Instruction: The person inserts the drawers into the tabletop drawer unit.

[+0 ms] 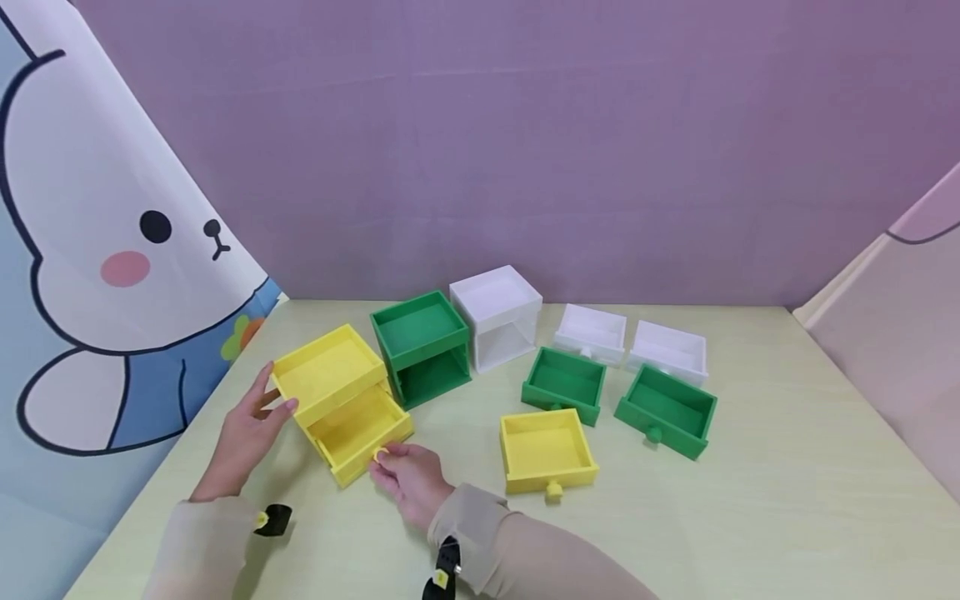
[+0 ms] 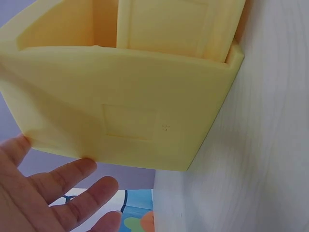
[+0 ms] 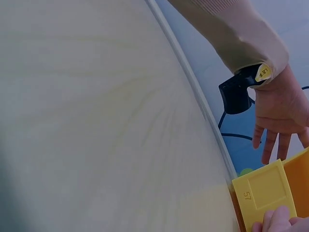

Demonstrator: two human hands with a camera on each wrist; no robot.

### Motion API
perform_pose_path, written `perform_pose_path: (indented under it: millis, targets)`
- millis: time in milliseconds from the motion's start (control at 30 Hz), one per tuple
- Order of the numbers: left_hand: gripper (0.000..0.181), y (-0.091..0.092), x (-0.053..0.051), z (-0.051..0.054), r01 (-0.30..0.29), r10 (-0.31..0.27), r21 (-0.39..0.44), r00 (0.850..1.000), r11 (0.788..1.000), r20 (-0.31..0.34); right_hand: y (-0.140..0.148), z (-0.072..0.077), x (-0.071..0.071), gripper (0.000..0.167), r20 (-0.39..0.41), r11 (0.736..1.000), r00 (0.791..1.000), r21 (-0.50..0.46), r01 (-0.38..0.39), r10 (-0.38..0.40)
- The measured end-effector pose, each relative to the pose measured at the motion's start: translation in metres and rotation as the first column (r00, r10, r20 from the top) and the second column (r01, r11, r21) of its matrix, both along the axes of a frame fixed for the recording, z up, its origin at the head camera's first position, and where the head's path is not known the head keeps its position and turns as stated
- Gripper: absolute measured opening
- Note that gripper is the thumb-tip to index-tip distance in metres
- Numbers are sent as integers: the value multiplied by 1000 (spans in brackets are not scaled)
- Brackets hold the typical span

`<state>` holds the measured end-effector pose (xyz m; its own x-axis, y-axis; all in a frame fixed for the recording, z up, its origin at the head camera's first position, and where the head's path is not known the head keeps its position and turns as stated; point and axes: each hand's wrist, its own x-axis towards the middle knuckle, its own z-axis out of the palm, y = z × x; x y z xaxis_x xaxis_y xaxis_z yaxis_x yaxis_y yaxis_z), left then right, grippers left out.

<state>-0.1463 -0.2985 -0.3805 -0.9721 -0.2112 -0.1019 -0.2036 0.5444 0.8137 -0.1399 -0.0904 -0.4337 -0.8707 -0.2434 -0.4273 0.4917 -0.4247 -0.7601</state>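
A yellow cabinet (image 1: pixel 326 367) stands at the left of the table, its lower yellow drawer (image 1: pixel 375 450) partly out of the slot. My left hand (image 1: pixel 251 429) touches the cabinet's left side, thumb near the front corner. In the left wrist view, its fingers (image 2: pixel 77 169) are spread and extended along the edge of the cabinet wall (image 2: pixel 130 121). My right hand (image 1: pixel 416 483) pinches the drawer's round knob (image 1: pixel 380 455). In the right wrist view, its fingertips (image 3: pixel 280 217) are beside a yellow face (image 3: pixel 263 188) marked 57.
A green cabinet (image 1: pixel 420 329) and a white cabinet (image 1: pixel 495 296) stand behind, with open slots. To the right lie a yellow drawer (image 1: pixel 551 477), green drawers (image 1: pixel 558 397) (image 1: pixel 660 429) and white drawers (image 1: pixel 590 347) (image 1: pixel 667 367). A purple cloth (image 1: pixel 525 150) hangs behind the table.
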Motion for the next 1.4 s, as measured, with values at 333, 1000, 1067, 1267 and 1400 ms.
perform_pose_path:
  millis: [333,1000,1067,1267,1400]
  targets:
    - [77,0,0,-1,0,0,-8,1000,1000,-7,6,0,-1,21,40,998,998,32,-58,56]
    - [74,-1,-2,-4,-6,6,12,1000,1000,1,-8,0,-4,20,-18,998,999,52,41,-40]
    - [74,0,-2,-5,-8,8,10,1000,1000,-2,-10,0,-5,19,-22,997,999,64,48,-47]
    - [75,0,-1,-4,5,-5,9,1000,1000,-12,-15,1,-8,18,-55,992,997,116,55,-49]
    - [76,0,0,-5,8,-8,12,1000,1000,-6,-18,1,-9,18,-78,993,996,104,60,-52]
